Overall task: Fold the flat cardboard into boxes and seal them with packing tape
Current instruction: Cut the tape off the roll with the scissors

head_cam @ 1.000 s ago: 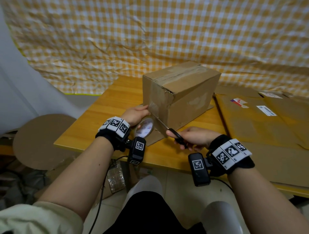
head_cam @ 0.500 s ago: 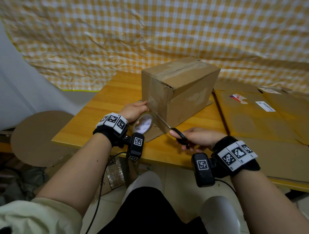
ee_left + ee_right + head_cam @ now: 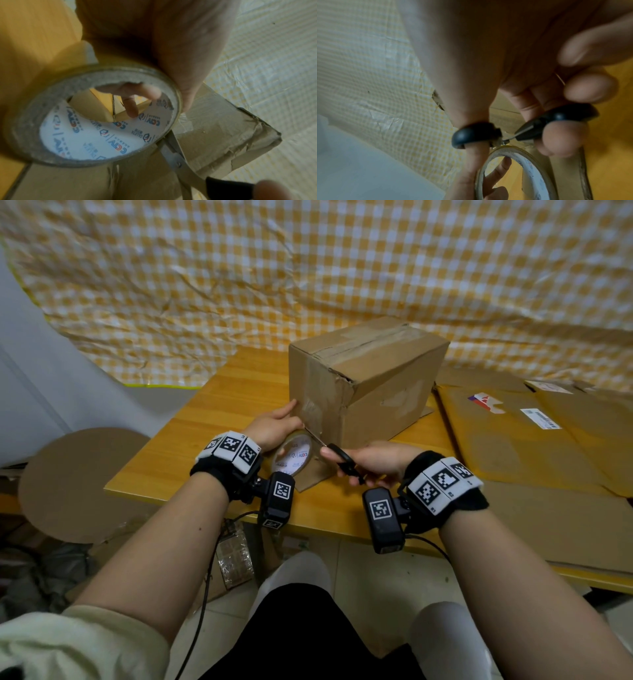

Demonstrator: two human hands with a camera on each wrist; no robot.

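A brown cardboard box point(image 3: 373, 378) stands folded on the wooden table point(image 3: 219, 412), with tape along its top seam. My left hand point(image 3: 274, 426) grips a roll of clear packing tape point(image 3: 294, 453) against the box's near face; its fingers point(image 3: 130, 94) curl through the core of the roll point(image 3: 96, 129). My right hand point(image 3: 373, 463) holds black-handled scissors point(image 3: 342, 457), thumb and fingers through the loops point(image 3: 556, 119). The blades point(image 3: 173, 150) meet the tape strip between the roll and the box point(image 3: 223, 136).
Flat cardboard sheets point(image 3: 534, 440) with labels cover the table's right side. A smaller flat piece point(image 3: 315, 474) lies under the box. A round cardboard disc point(image 3: 75, 484) sits left of the table. A checked yellow cloth point(image 3: 308, 268) hangs behind.
The scissors have moved up and left to the tape strip by the roll. The left hand has kept the roll at the box's near face.
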